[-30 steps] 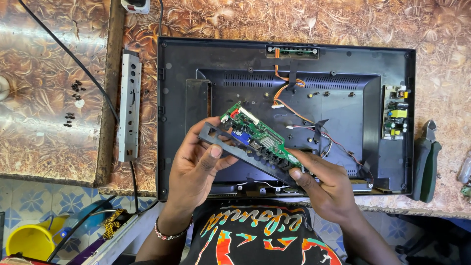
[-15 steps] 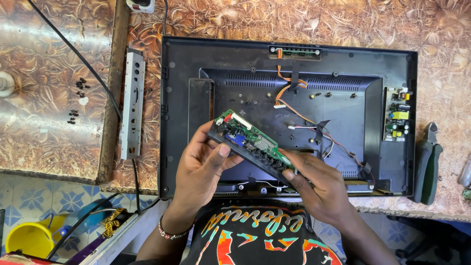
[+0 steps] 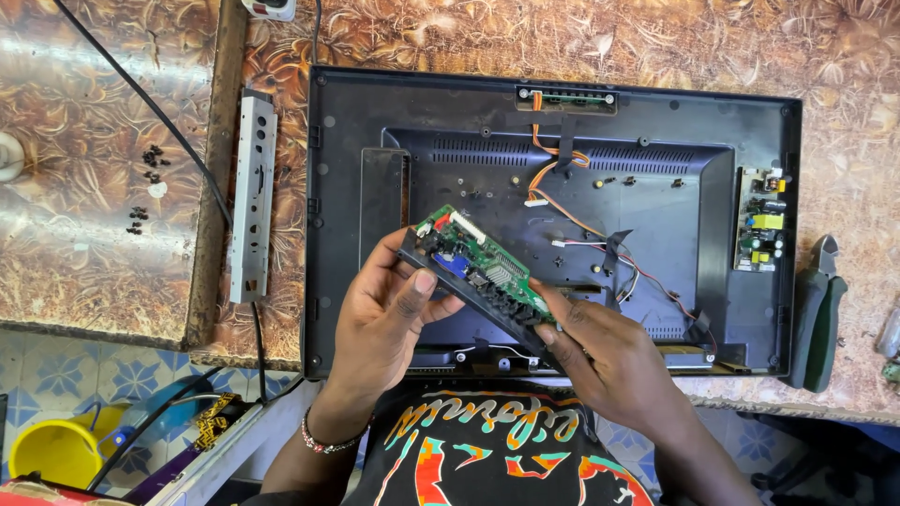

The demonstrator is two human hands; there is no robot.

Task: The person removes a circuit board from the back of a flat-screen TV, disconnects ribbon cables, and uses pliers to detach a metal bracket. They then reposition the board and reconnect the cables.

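Green board [image 3: 487, 267], black panel [image 3: 450, 141], brown leaf-patterned surface [image 3: 656, 37], yellow bucket [image 3: 47, 450], green-handled pliers [image 3: 817, 314].

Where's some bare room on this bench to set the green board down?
Bare table runs above the black TV back, and more lies right of it above the pliers. The left panel is free above the small screws. It is crowded around the loose wires and both hands, left and right.
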